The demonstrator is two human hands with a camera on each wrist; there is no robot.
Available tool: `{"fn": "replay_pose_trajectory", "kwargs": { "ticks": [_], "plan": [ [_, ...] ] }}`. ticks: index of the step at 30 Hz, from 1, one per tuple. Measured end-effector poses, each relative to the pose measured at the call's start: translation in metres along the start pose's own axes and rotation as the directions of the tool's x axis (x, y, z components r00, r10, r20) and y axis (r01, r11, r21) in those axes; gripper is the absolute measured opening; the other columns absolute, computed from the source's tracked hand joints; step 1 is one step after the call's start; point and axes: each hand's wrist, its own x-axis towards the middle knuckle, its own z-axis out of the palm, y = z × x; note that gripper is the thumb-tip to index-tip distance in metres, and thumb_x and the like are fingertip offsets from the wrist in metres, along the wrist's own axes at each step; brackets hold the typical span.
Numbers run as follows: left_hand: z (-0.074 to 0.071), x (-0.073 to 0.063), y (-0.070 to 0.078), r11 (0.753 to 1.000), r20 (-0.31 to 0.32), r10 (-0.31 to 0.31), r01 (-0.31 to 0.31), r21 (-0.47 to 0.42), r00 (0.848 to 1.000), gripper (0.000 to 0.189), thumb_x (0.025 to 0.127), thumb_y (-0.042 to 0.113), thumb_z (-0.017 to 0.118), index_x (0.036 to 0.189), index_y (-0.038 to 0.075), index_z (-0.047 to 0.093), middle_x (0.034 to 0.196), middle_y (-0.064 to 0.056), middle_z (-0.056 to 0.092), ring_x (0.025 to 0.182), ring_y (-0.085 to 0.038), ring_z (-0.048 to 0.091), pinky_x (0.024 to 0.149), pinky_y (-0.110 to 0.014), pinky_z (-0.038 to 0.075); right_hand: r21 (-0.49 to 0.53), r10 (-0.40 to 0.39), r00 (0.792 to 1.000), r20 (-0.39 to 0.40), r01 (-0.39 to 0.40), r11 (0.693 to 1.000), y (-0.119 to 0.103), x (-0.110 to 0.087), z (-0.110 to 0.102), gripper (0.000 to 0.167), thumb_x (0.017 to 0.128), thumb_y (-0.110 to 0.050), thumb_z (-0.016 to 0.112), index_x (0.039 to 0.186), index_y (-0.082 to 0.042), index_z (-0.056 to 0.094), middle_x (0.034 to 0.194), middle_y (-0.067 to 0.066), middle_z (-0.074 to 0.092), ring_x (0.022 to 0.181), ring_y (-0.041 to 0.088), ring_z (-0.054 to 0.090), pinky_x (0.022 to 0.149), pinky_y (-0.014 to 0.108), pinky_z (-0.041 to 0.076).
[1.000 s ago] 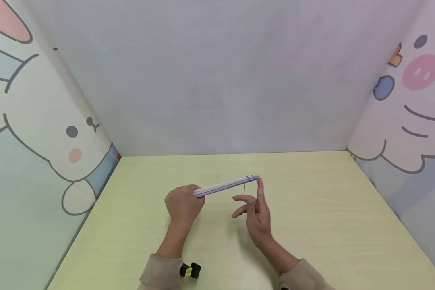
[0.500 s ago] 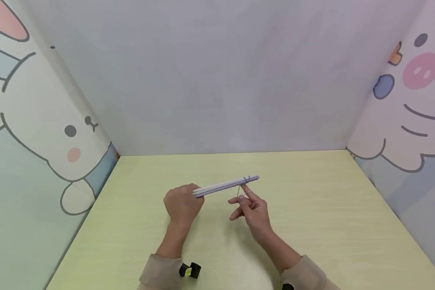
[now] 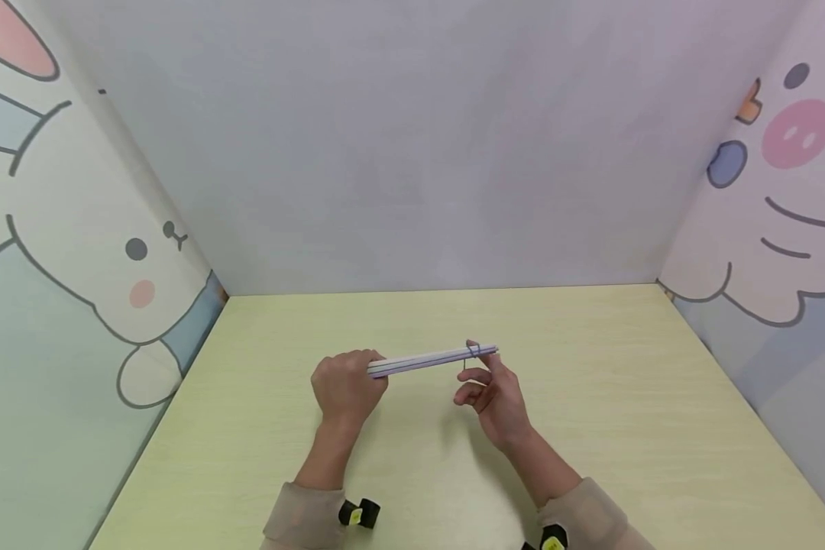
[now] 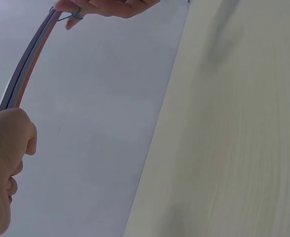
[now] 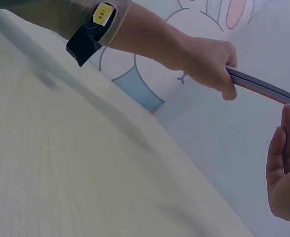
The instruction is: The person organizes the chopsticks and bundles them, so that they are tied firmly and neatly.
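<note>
The left hand [image 3: 349, 388] grips the stick bundle [image 3: 422, 363] above the table [image 3: 612, 374]; the right hand [image 3: 499, 399], fingers half bent, hooks the thin band [image 3: 475, 350]. It loops round one end, but one strand seems not wrapped yet

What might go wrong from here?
The thin loop sits near one end of the sticks, so it may slip off. A strand runs down toward the right hand and might snap free or tangle there. The left hand grips only the other end, so the looped tips could wobble or spread.
</note>
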Motion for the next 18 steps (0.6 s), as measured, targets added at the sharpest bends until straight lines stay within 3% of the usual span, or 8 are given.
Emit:
{"fn": "replay_pose_trajectory", "kwargs": {
  "ticks": [4, 8, 12, 14, 18],
  "plan": [
    [0.002, -0.001, 0.0, 1.0, -0.052, 0.023, -0.022, 0.004, 0.998, 0.032, 0.07, 0.008, 0.069, 0.046, 0.017, 0.049, 0.044, 0.006, 0.029, 0.052, -0.011, 0.013, 0.044, -0.026, 0.011, 0.052, -0.05, 0.997, 0.064, 0.046, 0.998, -0.001, 0.0, -0.003, 0.051, 0.113, -0.032, 0.022, 0.139, -0.014, 0.061, 0.102, 0.0, 0.077, 0.089, 0.018, 0.075, 0.08, 0.03, 0.058],
    [0.002, -0.001, -0.002, 0.999, -0.065, 0.032, -0.032, 0.008, 0.997, 0.029, 0.07, 0.008, 0.068, 0.047, 0.017, 0.051, 0.043, 0.005, 0.031, 0.05, -0.011, 0.013, 0.043, -0.027, 0.014, 0.043, -0.079, 0.994, 0.076, 0.076, 0.996, -0.002, 0.003, -0.006, 0.056, 0.112, -0.034, 0.016, 0.137, -0.012, 0.062, 0.107, 0.003, 0.076, 0.099, 0.021, 0.074, 0.084, 0.032, 0.057],
    [0.001, -0.001, -0.002, 0.998, -0.06, 0.056, -0.056, 0.006, 0.997, 0.029, 0.072, 0.01, 0.067, 0.048, 0.016, 0.052, 0.042, 0.005, 0.033, 0.049, -0.011, 0.014, 0.041, -0.027, 0.017, -0.063, -0.135, 0.987, 0.089, 0.14, 0.988, -0.007, 0.006, -0.006, 0.054, 0.113, -0.028, 0.019, 0.13, -0.009, 0.066, 0.106, 0.005, 0.076, 0.097, 0.021, 0.075, 0.082, 0.033, 0.058],
    [0.0, -0.001, -0.002, 0.997, -0.058, 0.071, -0.071, -0.004, 0.996, 0.029, 0.073, 0.011, 0.066, 0.049, 0.015, 0.051, 0.042, 0.004, 0.034, 0.048, -0.011, 0.015, 0.041, -0.027, 0.018, -0.167, -0.192, 0.976, 0.102, 0.207, 0.964, -0.009, 0.008, -0.007, 0.048, 0.112, -0.025, 0.027, 0.124, -0.003, 0.068, 0.104, 0.006, 0.077, 0.093, 0.021, 0.075, 0.08, 0.033, 0.058],
    [-0.001, 0.0, -0.004, 0.995, -0.052, 0.089, -0.091, -0.038, 0.995, 0.028, 0.073, 0.011, 0.065, 0.049, 0.015, 0.051, 0.042, 0.004, 0.036, 0.047, -0.011, 0.016, 0.04, -0.027, 0.019, -0.409, -0.279, 0.956, 0.09, 0.291, 0.865, -0.015, 0.009, -0.009, 0.035, 0.109, -0.012, 0.041, 0.109, 0.013, 0.065, 0.094, 0.007, 0.077, 0.083, 0.019, 0.076, 0.077, 0.032, 0.059]
  ]
}}
